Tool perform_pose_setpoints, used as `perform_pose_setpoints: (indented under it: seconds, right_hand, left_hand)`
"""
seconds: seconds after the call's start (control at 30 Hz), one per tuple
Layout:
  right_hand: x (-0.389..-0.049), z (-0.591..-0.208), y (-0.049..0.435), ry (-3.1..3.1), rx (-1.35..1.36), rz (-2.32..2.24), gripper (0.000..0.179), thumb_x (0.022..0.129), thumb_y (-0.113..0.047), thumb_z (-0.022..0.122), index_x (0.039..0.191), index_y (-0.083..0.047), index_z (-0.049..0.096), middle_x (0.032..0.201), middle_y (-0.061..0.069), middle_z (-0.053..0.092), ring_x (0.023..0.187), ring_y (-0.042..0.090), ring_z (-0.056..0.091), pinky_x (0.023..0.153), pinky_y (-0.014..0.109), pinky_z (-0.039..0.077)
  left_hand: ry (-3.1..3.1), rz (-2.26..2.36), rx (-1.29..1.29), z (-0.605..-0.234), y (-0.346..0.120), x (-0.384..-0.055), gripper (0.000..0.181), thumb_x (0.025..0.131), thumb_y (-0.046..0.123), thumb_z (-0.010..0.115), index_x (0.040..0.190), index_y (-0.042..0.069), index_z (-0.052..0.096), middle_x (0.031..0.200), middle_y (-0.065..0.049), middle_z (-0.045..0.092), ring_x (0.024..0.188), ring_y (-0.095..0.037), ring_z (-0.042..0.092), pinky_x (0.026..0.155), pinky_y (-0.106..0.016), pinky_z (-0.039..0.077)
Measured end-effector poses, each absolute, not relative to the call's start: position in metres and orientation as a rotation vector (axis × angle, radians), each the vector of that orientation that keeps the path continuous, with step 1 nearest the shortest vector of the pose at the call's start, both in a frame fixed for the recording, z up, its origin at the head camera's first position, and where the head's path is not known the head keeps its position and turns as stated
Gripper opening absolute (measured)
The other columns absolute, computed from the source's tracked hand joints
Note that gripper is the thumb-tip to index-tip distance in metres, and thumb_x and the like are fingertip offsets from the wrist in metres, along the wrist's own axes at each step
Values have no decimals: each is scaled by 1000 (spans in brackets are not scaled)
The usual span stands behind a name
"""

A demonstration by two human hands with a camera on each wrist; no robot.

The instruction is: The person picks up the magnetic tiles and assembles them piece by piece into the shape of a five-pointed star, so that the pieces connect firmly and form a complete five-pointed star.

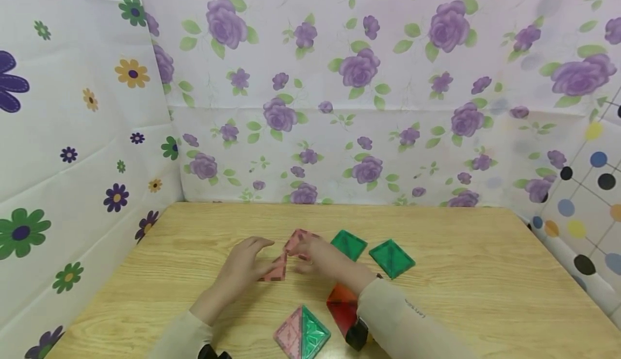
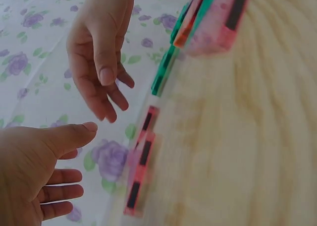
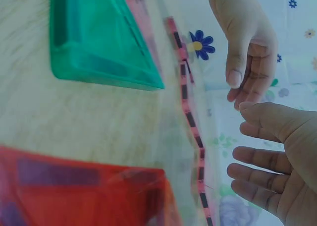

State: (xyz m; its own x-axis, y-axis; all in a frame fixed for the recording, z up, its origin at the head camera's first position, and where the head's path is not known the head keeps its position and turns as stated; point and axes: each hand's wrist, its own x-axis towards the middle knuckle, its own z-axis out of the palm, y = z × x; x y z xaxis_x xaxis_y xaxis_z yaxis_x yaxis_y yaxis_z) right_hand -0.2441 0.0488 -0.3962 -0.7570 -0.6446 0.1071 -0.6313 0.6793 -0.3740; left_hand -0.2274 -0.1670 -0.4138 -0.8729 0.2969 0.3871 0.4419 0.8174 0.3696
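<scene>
In the head view my left hand [image 1: 242, 264] hovers beside a pink triangular magnetic tile [image 1: 277, 273], fingers spread and nothing in its grasp. My right hand [image 1: 325, 257] is over a pink tile [image 1: 297, 237] whose corner meets that triangle, and it partly hides this tile. Both wrist views show the fingers loosely extended above the table, with the pink tiles [image 2: 139, 171] lying flat below. The two hands face each other, thumbs inward, a small gap apart.
Two green diamond shapes [image 1: 348, 244] [image 1: 392, 258] lie right of the right hand. Nearer me, a pink triangle [image 1: 290, 333] and a green triangle [image 1: 314, 333] sit side by side. A red piece [image 1: 342, 308] is partly under the right forearm. Flowered cloth [image 1: 339, 132] hangs behind the table.
</scene>
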Motion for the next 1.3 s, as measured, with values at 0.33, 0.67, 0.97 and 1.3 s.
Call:
perform_pose_setpoints:
  seconds: [0.33,0.67,0.97,1.3]
  right_hand:
    - [-242,-409,42,2833,-1188,-472,35,94,-28,62,125,-12,64,127,3,64,120,20,58,100,34,49]
    - [-238,-416,39,2824,-1245,-340,32,97,-30,58,126,-19,65,134,8,57,123,22,54,104,34,46]
    - [-238,-422,40,2814,-1304,-216,37,95,-35,60,129,-22,63,138,6,55,126,20,52,108,33,42]
    - [-236,-419,42,2800,-1264,-228,36,95,-34,59,128,-19,64,140,4,54,128,20,52,110,34,40]
  left_hand:
    - [-2714,-603,-631,-423,-193,-217,50,74,22,82,119,7,64,111,-9,66,83,-17,57,81,-38,51]
    - [-2780,-506,-758,-427,-215,-206,57,75,25,82,125,7,61,124,-12,62,114,-33,58,98,-50,47]
    - [-2830,-536,-779,-430,-229,-200,68,74,27,82,134,7,56,129,-12,60,117,-34,57,99,-51,46]
    - [-2909,-597,-797,-429,-236,-199,54,79,22,78,126,1,61,132,-16,56,121,-37,53,98,-52,46]
